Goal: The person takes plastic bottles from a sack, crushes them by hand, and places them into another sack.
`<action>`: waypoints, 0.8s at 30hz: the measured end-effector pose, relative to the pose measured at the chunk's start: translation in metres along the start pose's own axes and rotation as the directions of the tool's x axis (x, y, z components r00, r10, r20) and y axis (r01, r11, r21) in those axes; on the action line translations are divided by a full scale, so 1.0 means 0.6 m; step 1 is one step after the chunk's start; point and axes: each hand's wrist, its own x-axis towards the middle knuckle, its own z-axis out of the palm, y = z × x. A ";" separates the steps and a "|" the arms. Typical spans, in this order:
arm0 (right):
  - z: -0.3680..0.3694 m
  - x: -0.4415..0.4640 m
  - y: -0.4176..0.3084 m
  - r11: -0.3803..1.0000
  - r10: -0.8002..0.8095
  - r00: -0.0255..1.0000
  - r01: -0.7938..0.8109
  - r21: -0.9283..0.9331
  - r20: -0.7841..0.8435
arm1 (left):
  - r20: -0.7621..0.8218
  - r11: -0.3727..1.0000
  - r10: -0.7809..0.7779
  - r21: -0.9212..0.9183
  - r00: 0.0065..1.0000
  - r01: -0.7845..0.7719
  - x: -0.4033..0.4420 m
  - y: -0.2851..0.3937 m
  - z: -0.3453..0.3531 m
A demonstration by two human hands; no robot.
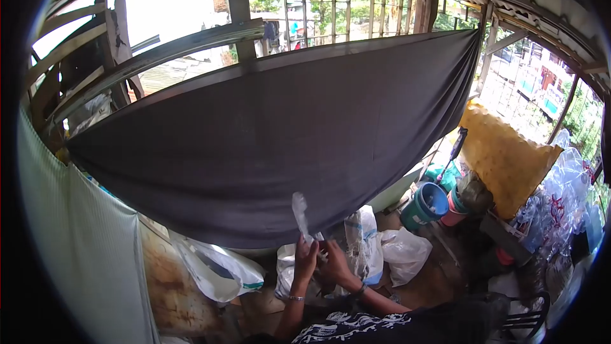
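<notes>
A clear, narrow piece of plastic (299, 209) stands up above my left hand (307, 256), whose fingers are closed around its lower end. Close beside it, my right hand (333, 262) is also closed, with its fingers bent inward. Something small and whitish shows between the two hands; its kind is too small to tell. Both hands are in front of the lower edge of a dark hanging cloth (286, 134). Below and behind them stand white sacks (364, 236), partly hidden by the hands and arms.
A white bag (406, 255) and an open white sack (219, 274) lie on the floor to either side. At right are a teal bucket (425, 207), a yellow sheet (506, 159) and heaped clear plastic (560, 197). A pale striped cloth (79, 242) hangs at left.
</notes>
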 end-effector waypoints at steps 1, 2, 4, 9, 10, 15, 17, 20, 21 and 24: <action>0.002 0.003 0.002 0.997 -0.058 0.997 0.056 0.044 0.052 | 0.016 0.997 -0.013 -0.079 1.000 0.015 0.003 -0.021 -0.002; 0.007 -0.001 0.006 0.991 -0.111 0.988 0.101 0.093 0.106 | 0.035 0.987 -0.034 -0.155 0.999 0.039 0.002 -0.027 -0.004; 0.024 -0.020 0.012 0.978 -0.043 0.995 0.024 0.209 0.087 | -0.019 0.951 -0.304 -0.070 0.952 0.302 0.009 -0.040 -0.049; 0.044 -0.018 0.039 0.873 0.426 0.903 -0.397 0.282 -0.048 | 0.019 0.920 -0.020 0.391 1.000 0.011 0.020 -0.029 -0.090; 0.057 -0.022 0.055 0.728 0.571 0.818 -0.544 0.417 0.070 | -0.008 0.929 -0.029 0.369 1.000 0.030 0.012 -0.032 -0.086; 0.112 -0.033 0.034 0.718 0.640 0.759 -0.535 0.446 -0.120 | -0.103 0.903 0.239 0.389 0.965 -0.182 -0.017 -0.014 -0.062; 0.113 -0.028 0.018 0.632 0.678 0.733 -0.545 0.551 -0.052 | -0.095 0.936 0.121 0.341 0.988 -0.082 -0.015 -0.001 -0.075; 0.125 -0.031 0.011 0.571 0.694 0.719 -0.526 0.631 -0.028 | 0.050 0.922 -0.268 0.302 0.962 0.242 0.006 -0.031 -0.109; 0.130 -0.032 0.010 0.566 0.691 0.722 -0.514 0.644 -0.030 | 0.064 0.935 -0.288 0.232 0.955 0.267 0.004 -0.010 -0.110; 0.132 -0.026 0.002 0.626 0.578 0.801 -0.311 0.715 -0.157 | 0.095 0.971 -0.108 0.225 0.990 0.085 -0.015 0.049 -0.106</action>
